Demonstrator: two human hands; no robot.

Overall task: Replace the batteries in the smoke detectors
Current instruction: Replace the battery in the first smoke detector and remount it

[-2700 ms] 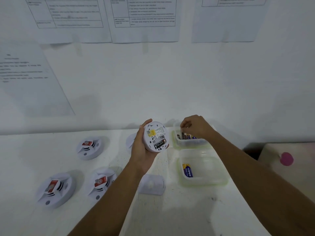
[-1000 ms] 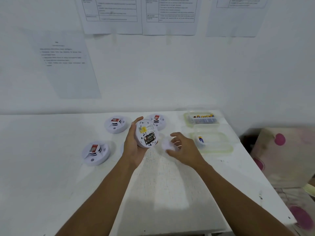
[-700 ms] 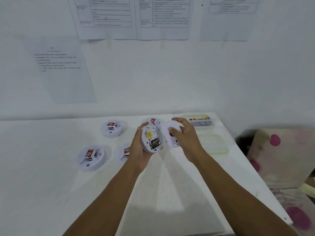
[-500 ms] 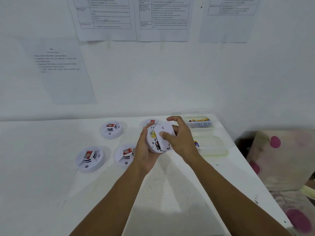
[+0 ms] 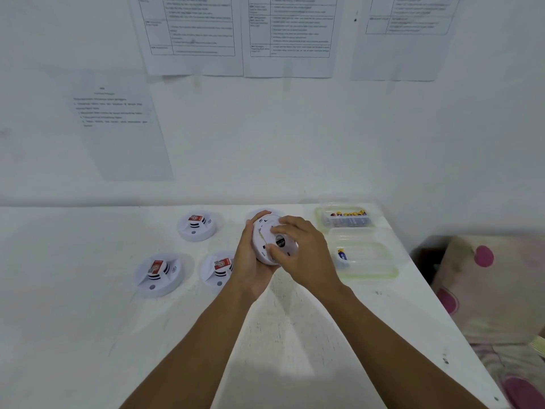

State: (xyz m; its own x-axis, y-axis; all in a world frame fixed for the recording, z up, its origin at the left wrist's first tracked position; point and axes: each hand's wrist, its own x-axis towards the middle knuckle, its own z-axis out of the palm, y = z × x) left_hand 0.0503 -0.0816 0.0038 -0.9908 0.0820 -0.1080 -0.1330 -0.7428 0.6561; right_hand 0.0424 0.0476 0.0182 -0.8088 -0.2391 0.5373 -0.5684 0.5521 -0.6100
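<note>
- The held smoke detector (image 5: 261,236) is lifted above the surface (image 5: 88,320), tilted on edge, near the middle of the far part of the scene.
- A round white back plate (image 5: 290,247) with a dark hole near its middle lies against the detector's upturned side.
- The left hand (image 5: 250,264) cradles the detector from the left and beneath, its fingers curled round the rim and the thumb hooked over the top edge.
- The right hand (image 5: 306,255) covers the plate from the right, its fingers (image 5: 290,222) bent over the plate's far edge and the thumb pressed on its face.
- Just behind the held detector, the rim of another detector (image 5: 267,211) with a touch of red peeks out on the surface.
- Left of the hands sit three more detectors, each face up with a red label: a far detector (image 5: 196,227), a near-left detector (image 5: 159,273), and a near-middle detector (image 5: 216,268) partly hidden by the left wrist.
- Right of the hands a far clear container (image 5: 318,215) holds a row of batteries (image 5: 348,221).
- Just nearer stands a second clear container (image 5: 383,273) with a single blue and yellow battery (image 5: 342,255) at its left end.
- Printed sheets (image 5: 194,33) hang on the white wall behind.
- Past the surface's right edge lies pale fabric with pink dots (image 5: 486,276).
</note>
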